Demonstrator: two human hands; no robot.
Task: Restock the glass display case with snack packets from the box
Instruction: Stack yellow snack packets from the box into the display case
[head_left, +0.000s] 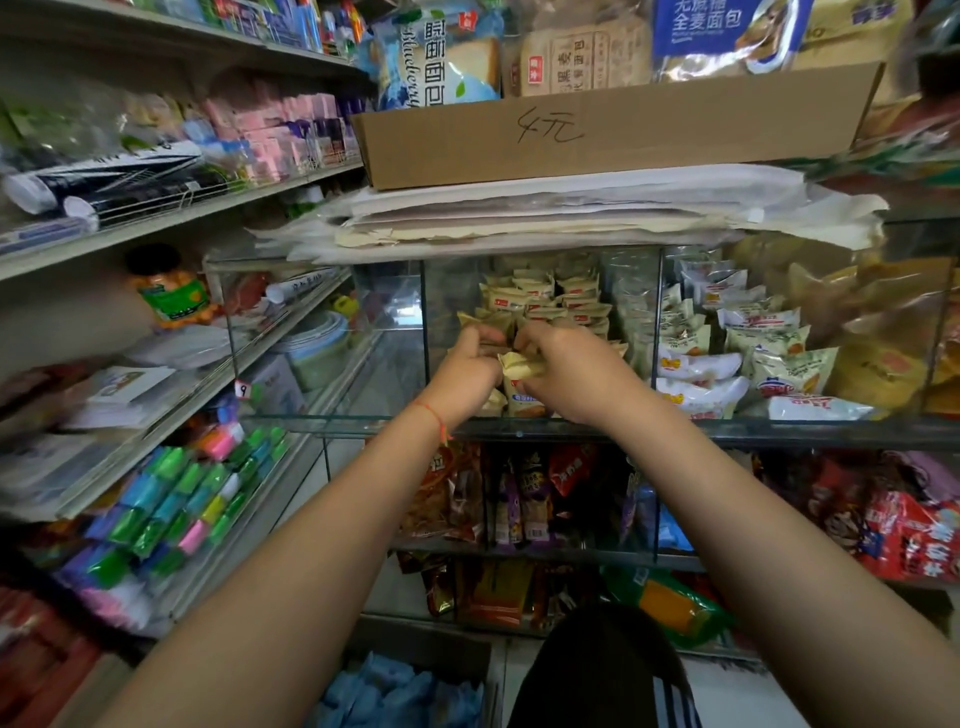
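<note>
The light around me is soft and even, bright enough to read the print on the packets (540, 306) in the middle. Pale reflections wash over the glass case (395, 312) on its left panes, and the clear wrappers at the right (883, 332) glint. The wide lens bends the shelves (171, 218) at the left into curves. The edges and corners are smeared and blurred, while my hands (519, 374) look fairly sharp. Shadows are faint.

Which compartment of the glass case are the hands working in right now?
The middle compartment, stacked with cream-yellow packets. Both hands, left and right, grip packets there; the left compartment looks nearly bare and the right one holds white packets.
</note>
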